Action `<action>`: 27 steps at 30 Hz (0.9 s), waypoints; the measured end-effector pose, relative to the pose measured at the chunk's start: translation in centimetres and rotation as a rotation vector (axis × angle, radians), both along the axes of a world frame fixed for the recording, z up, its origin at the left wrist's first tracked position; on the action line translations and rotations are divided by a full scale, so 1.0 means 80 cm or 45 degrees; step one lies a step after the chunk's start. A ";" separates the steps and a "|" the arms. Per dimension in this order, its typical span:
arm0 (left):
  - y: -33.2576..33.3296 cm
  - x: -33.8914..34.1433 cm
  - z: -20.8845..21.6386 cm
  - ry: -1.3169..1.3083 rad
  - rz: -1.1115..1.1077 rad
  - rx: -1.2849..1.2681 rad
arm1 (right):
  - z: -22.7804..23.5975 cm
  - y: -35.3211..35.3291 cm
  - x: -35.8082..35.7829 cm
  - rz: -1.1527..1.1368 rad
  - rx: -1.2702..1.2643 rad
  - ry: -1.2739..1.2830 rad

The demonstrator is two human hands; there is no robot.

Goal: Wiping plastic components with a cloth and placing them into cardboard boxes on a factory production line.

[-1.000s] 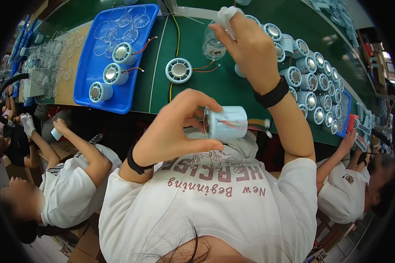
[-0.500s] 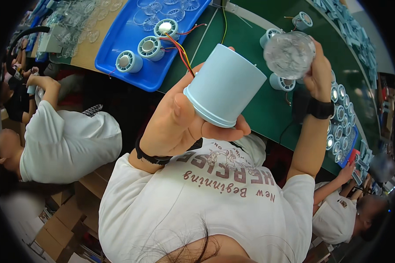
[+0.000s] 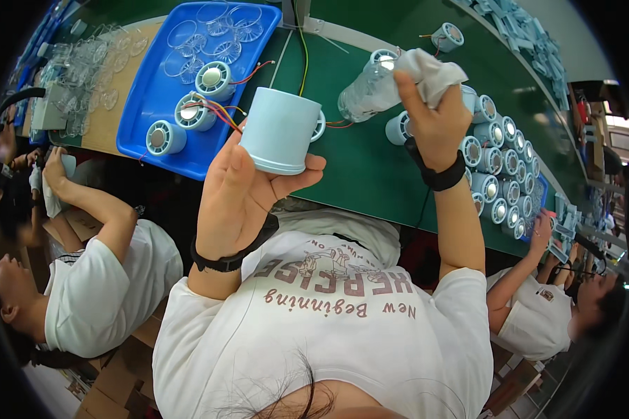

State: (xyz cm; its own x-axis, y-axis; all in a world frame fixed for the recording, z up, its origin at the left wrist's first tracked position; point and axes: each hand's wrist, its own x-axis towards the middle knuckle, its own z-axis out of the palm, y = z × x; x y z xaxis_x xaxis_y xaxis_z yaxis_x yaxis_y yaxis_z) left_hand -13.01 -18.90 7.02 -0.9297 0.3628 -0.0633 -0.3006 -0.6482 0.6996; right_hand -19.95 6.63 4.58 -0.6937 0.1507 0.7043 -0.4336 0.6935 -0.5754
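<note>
My left hand (image 3: pixel 234 192) is wrapped under a light blue cylindrical housing (image 3: pixel 279 129), held up above the table edge. Red and yellow wires (image 3: pixel 220 112) run from its left side. A rounded light blue rim (image 3: pixel 319 127) shows at its right; I cannot tell whether it belongs to a part behind. My right hand (image 3: pixel 440 129) is closed on a crumpled white cloth (image 3: pixel 433 73) above the table. Beside the cloth is a tilted clear plastic bottle (image 3: pixel 367 94); whether my fingers also grip its hidden end is unclear.
A blue tray (image 3: pixel 136 119) holds clear ribbed discs and round motor-like units (image 3: pixel 214 80). Several such units (image 3: pixel 503 160) stand in rows at right on the green table (image 3: pixel 377 188). Clear parts (image 3: pixel 94 70) pile up at far left. Co-workers sit on both sides.
The housing has moved left and down in the view and stands more upright. My right hand has turned and moved left; the white cloth now shows, and the bottle appears from its side.
</note>
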 end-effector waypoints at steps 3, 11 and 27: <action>0.005 -0.005 -0.007 -0.054 -0.072 0.084 | -0.008 -0.006 0.008 0.038 0.417 0.099; 0.026 -0.005 -0.008 -0.123 -0.256 0.252 | 0.049 -0.013 0.090 0.544 -0.006 -0.177; 0.044 0.012 0.024 -0.084 -0.388 0.012 | 0.092 0.010 0.125 0.783 0.242 -0.483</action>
